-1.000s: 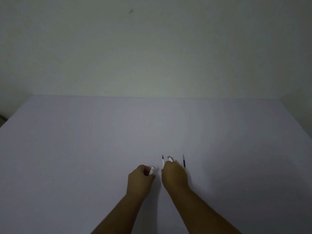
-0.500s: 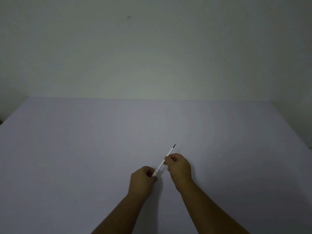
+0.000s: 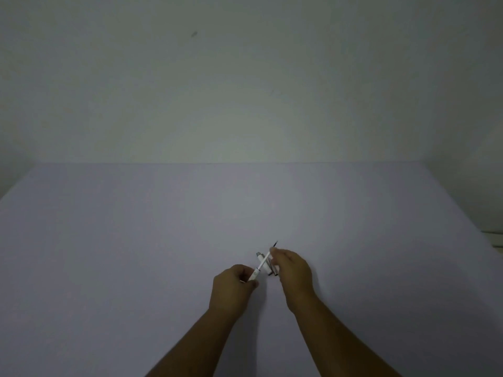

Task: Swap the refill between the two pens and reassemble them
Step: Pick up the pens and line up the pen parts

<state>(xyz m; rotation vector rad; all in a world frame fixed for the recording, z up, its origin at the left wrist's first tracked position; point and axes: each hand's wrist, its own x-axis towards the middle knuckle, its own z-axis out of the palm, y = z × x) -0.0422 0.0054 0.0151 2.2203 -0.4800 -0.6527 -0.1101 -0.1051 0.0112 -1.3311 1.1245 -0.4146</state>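
My left hand grips a white pen barrel at its lower end. A thin white refill with a dark tip sticks out of the barrel, slanting up and to the right. My right hand pinches the refill near its upper end. Under the refill, on the table, lie other white pen parts with dark ends, partly hidden by my right hand.
The pale lilac table fills the lower half of the view and meets a plain wall at the back. Its right edge runs down near the frame's right side.
A second ago both hands were down by the parts on the table. Since then my right hand has taken the refill and it now sits in the barrel held by my left hand.
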